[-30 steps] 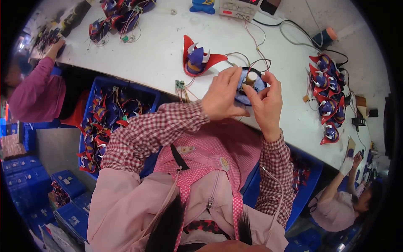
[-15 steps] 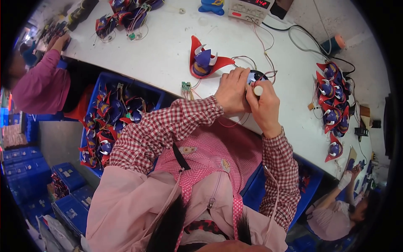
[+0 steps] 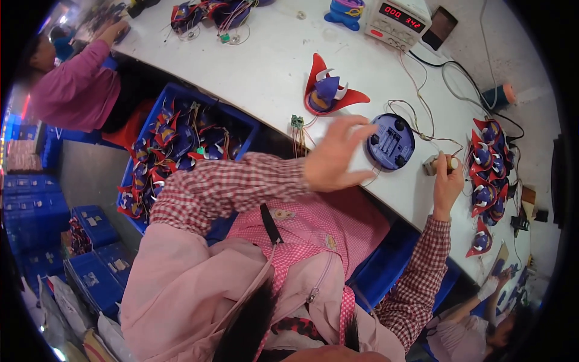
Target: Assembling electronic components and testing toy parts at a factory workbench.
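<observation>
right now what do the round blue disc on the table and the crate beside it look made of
Round blue disc: looks like moulded plastic, smooth with a slight sheen, with crisp recessed slots and holes.
Blue crate: apparently rigid plastic, uniform colour, thick moulded rim.
White table: smooth matte top, maybe laminate; unclear.

To your left a blue crate (image 3: pixel 181 96) brims with red-and-blue toy parts. Far across the white table (image 3: pixel 265 60) stands a power supply (image 3: pixel 398 21); more toy parts (image 3: pixel 488 175) are piled at your right.
</observation>
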Tool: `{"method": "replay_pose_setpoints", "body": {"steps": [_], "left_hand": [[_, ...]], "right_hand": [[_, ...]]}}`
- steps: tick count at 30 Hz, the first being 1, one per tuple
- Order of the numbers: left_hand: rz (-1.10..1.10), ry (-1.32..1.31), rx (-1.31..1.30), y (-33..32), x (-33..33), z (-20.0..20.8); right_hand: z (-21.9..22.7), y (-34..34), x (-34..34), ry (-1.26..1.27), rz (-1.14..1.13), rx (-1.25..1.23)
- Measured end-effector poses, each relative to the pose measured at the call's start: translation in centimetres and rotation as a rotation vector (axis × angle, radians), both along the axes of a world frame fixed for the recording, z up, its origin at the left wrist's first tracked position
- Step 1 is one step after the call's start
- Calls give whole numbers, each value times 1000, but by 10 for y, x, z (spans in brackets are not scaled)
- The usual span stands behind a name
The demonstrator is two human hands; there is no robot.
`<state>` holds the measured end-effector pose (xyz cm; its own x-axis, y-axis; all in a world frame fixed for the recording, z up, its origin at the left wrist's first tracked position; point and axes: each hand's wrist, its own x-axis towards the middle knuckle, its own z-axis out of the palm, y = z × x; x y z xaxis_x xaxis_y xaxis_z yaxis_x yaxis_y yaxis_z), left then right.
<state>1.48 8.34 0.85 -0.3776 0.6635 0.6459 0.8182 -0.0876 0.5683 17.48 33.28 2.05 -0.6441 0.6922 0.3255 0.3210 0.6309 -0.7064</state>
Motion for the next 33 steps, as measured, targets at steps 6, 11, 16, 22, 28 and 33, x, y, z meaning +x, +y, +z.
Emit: {"method": "replay_pose_setpoints", "body": {"steps": [6, 11, 16, 22, 28, 33], "left_hand": [[247, -245, -126, -54, -89, 1], [95, -230, -314, -37, -124, -8], [-85, -569, -206, -12, -143, -31], [-69, -764, -302, -14, -130, -1], [-162, -1137, -11, -9, -122, -4], [-310, -1334, 73, 1, -91, 11]], "right_hand": [[5, -44, 5, 282, -196, 255], [26, -172, -78, -37, 698, -10], [-13, -204, -138, -35, 699, 70], [-25, -201, -144, -1, 716, 150], [8, -178, -114, 52, 642, 23], [40, -138, -81, 35, 648, -165]]}}
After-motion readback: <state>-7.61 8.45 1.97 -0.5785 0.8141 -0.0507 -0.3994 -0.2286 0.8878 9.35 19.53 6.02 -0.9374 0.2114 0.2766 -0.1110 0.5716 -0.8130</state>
